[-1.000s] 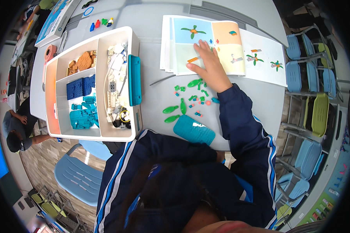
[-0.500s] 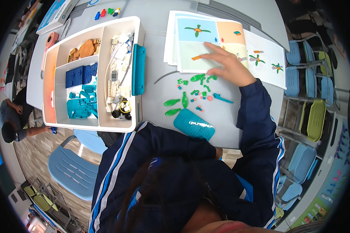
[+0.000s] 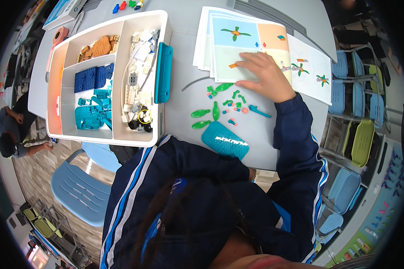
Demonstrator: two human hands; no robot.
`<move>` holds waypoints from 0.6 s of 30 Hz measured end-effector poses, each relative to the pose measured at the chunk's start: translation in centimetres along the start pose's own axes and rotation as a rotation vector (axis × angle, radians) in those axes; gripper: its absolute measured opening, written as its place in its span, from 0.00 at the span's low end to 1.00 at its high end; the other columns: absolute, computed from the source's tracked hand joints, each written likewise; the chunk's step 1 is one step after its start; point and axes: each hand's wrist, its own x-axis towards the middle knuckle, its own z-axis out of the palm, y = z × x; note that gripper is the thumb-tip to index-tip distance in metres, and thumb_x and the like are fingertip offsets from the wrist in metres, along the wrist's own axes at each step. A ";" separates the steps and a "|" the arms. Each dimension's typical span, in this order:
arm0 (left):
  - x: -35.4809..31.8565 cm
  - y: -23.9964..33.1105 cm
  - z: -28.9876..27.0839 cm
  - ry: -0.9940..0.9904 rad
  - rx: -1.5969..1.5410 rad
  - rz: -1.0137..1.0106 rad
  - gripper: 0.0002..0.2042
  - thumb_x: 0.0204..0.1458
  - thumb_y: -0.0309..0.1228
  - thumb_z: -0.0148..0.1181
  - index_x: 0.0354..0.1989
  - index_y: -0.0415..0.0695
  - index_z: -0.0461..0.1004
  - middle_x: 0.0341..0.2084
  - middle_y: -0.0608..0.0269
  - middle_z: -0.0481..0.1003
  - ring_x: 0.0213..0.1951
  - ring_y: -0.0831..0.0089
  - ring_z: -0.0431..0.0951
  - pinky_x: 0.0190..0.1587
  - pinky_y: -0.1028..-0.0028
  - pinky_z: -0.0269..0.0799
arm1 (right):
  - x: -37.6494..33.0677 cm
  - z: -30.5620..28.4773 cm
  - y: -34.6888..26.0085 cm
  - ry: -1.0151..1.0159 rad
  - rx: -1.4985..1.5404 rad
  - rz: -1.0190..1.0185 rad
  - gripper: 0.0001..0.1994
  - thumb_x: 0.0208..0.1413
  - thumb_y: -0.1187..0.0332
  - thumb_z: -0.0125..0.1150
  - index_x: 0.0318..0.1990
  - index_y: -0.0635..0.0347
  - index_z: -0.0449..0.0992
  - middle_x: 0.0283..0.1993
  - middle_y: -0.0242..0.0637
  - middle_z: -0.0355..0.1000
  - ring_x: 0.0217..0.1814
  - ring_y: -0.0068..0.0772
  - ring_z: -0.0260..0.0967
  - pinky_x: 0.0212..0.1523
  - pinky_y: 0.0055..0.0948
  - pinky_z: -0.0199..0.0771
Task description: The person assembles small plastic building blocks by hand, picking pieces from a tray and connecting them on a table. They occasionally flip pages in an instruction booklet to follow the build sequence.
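My right hand (image 3: pixel 270 77) rests over the open picture booklet (image 3: pixel 229 50), palm down and fingers spread, holding nothing. Its fingertips are beside a small orange brick picture on the lower part of the page. Just below the booklet lie loose green leaf pieces (image 3: pixel 216 111), small green stems (image 3: pixel 236 95), pink-and-teal bits (image 3: pixel 232 121) and a long teal piece (image 3: pixel 259 111). A teal studded plate (image 3: pixel 224 140) sits close to my body. Only a sliver of my left hand (image 3: pixel 252 174) shows at the table's near edge; its fingers are hidden.
On the left stands a white sorting box (image 3: pixel 116 89) with tan, blue, teal and white bricks in compartments; a teal handle (image 3: pixel 163 74) juts from its right side. Several small coloured figures (image 3: pixel 123 6) stand behind it. Another person (image 3: pixel 13 130) is at far left, beyond a blue chair (image 3: pixel 81 193).
The whole view has shifted slightly. My right hand stays over the same part of the booklet, its fingers a little closer together. Nothing has been picked up.
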 end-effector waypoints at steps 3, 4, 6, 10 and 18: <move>-0.1 0.1 0.1 -0.002 -0.007 -0.004 0.23 0.42 0.50 0.62 0.30 0.38 0.81 0.31 0.48 0.80 0.32 0.56 0.80 0.37 0.58 0.73 | 0.3 0.3 -1.2 0.021 -0.074 -0.030 0.17 0.52 0.58 0.68 0.46 0.58 0.80 0.59 0.43 0.72 0.61 0.46 0.67 0.66 0.45 0.61; -0.1 0.1 0.3 -0.007 -0.009 -0.002 0.23 0.42 0.50 0.62 0.30 0.38 0.81 0.31 0.48 0.80 0.32 0.56 0.80 0.37 0.57 0.73 | 0.1 0.6 -1.2 0.034 -0.096 -0.039 0.17 0.53 0.58 0.67 0.45 0.58 0.80 0.57 0.44 0.73 0.60 0.47 0.68 0.65 0.46 0.62; -0.1 0.1 0.7 -0.017 -0.013 0.006 0.23 0.41 0.51 0.62 0.29 0.38 0.82 0.30 0.48 0.80 0.32 0.56 0.80 0.37 0.57 0.73 | -0.2 1.2 -0.7 0.056 -0.102 -0.065 0.15 0.54 0.60 0.66 0.45 0.59 0.80 0.54 0.42 0.75 0.56 0.45 0.70 0.61 0.46 0.65; -0.1 -0.2 0.8 -0.028 -0.018 0.011 0.24 0.41 0.51 0.63 0.29 0.39 0.82 0.30 0.48 0.80 0.32 0.56 0.80 0.37 0.57 0.73 | -0.9 -0.4 -0.8 0.184 0.393 0.321 0.09 0.60 0.66 0.62 0.43 0.60 0.80 0.45 0.34 0.78 0.48 0.32 0.74 0.51 0.36 0.73; 1.0 -1.0 0.9 -0.064 -0.050 0.067 0.24 0.39 0.53 0.64 0.27 0.40 0.83 0.29 0.48 0.81 0.31 0.56 0.80 0.36 0.56 0.73 | -8.0 -9.1 3.3 1.355 1.129 0.451 0.14 0.65 0.71 0.51 0.53 0.72 0.70 0.55 0.46 0.71 0.59 0.38 0.69 0.61 0.40 0.68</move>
